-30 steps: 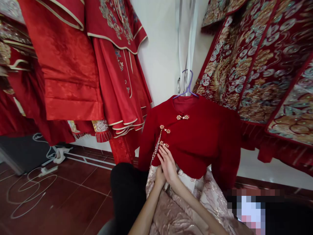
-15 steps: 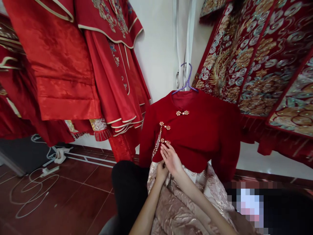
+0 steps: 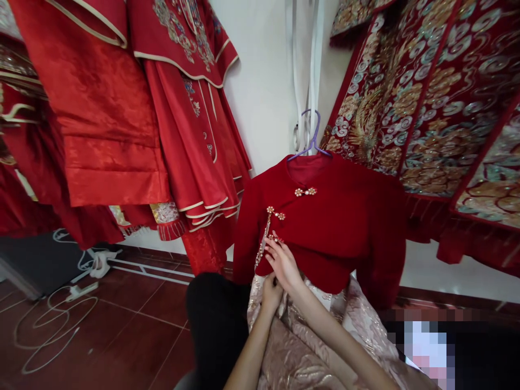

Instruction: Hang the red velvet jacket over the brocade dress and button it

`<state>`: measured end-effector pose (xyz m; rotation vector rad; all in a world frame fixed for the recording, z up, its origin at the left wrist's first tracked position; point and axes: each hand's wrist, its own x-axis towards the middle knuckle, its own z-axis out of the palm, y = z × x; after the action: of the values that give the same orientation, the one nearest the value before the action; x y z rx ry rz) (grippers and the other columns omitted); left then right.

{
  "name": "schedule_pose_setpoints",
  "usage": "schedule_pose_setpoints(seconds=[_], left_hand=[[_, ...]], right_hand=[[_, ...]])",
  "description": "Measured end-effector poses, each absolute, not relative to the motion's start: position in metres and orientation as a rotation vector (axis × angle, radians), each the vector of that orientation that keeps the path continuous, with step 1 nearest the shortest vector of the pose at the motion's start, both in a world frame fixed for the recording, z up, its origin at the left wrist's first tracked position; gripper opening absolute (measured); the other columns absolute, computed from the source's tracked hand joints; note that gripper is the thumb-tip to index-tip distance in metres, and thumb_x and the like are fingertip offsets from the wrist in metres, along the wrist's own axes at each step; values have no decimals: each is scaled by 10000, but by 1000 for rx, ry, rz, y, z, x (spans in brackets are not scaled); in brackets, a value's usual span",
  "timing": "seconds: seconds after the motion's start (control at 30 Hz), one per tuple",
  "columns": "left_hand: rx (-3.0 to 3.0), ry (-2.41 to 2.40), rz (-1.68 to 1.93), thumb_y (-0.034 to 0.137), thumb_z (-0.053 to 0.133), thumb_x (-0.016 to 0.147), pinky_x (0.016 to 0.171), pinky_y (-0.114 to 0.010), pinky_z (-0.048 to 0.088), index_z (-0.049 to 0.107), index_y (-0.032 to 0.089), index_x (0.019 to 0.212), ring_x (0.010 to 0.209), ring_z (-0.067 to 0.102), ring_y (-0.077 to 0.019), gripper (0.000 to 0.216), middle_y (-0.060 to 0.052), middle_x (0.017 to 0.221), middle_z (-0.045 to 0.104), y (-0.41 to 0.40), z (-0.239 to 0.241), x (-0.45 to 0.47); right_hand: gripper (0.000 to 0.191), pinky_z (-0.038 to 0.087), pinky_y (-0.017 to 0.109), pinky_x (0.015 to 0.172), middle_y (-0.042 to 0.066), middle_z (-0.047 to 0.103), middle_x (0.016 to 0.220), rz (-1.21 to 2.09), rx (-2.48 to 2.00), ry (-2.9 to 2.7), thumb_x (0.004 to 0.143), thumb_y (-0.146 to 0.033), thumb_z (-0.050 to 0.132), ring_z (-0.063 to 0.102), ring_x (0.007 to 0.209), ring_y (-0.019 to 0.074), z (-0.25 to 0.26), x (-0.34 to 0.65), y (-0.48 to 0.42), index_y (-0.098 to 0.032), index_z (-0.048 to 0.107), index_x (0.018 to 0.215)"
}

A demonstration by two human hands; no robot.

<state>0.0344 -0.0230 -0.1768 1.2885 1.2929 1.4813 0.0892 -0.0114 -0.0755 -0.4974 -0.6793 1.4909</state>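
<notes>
A dark red velvet jacket (image 3: 337, 227) hangs on a purple hanger (image 3: 311, 143) in front of me, over a pale pink-gold brocade skirt (image 3: 292, 346). Pearl flower clasps (image 3: 304, 192) run down its slanted front. My right hand (image 3: 282, 262) lies on the jacket's front with its fingertips at the lowest clasp (image 3: 274, 239), fingers stretched along the cloth. My left hand (image 3: 270, 292) is just below it at the jacket's lower hem, fingers curled on the fabric edge, partly hidden behind the right hand.
Red embroidered garments (image 3: 122, 108) hang at the left, gold-patterned red ones (image 3: 426, 97) at the right. White cords (image 3: 304, 70) hang on the white wall. A white cable and power strip (image 3: 77, 290) lie on the dark red tiled floor. A black shape (image 3: 215, 325) stands below.
Both hands have stayed at the lower clasp and hem; my right fingers have shifted slightly up onto the clasp. The view has wobbled a little.
</notes>
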Motion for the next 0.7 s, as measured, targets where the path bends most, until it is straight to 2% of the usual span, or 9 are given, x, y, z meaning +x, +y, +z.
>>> schedule_pose_setpoints(seconds=[0.17, 0.27, 0.33, 0.47, 0.6, 0.7], left_hand=[[1265, 1306, 1471, 52, 556, 585, 804, -328, 494, 680, 118, 731, 810, 651, -219, 202, -79, 807, 735, -23, -174, 35], [1252, 1286, 1482, 60, 570, 585, 798, -328, 497, 689, 121, 736, 816, 654, -224, 201, -84, 815, 737, -22, -176, 35], [1245, 1280, 1504, 64, 565, 588, 792, -325, 498, 694, 125, 734, 811, 654, -221, 204, -86, 813, 738, -20, -179, 34], [1223, 1296, 1538, 69, 555, 590, 772, -322, 498, 701, 123, 744, 783, 652, -215, 220, -90, 813, 739, -20, -181, 33], [1212, 1312, 1557, 69, 548, 582, 759, -314, 497, 707, 115, 756, 786, 651, -215, 240, -91, 819, 739, -23, -176, 35], [1220, 1285, 1584, 73, 539, 574, 752, -306, 494, 710, 108, 781, 788, 650, -218, 270, -94, 829, 739, -26, -172, 37]], right_hand=[[308, 518, 289, 642, 93, 708, 932, 1076, -727, -838, 741, -452, 652, 617, 679, 149, -92, 82, -7, -168, 599, 849], [331, 518, 334, 763, 120, 708, 909, 849, -857, -838, 782, -477, 615, 646, 769, 192, -99, 80, -6, -156, 597, 862], [342, 504, 355, 845, 145, 704, 970, 754, -872, -824, 813, -477, 586, 656, 877, 219, -101, 79, -5, -150, 600, 912], [361, 488, 378, 909, 181, 679, 1095, 697, -823, -847, 836, -469, 561, 648, 981, 237, -100, 77, -1, -142, 605, 981], [379, 496, 386, 901, 178, 696, 1053, 714, -818, -863, 820, -495, 570, 661, 957, 246, -101, 77, 6, -138, 627, 935], [395, 516, 372, 843, 173, 710, 997, 753, -842, -859, 817, -502, 566, 680, 864, 240, -100, 77, 8, -127, 634, 922]])
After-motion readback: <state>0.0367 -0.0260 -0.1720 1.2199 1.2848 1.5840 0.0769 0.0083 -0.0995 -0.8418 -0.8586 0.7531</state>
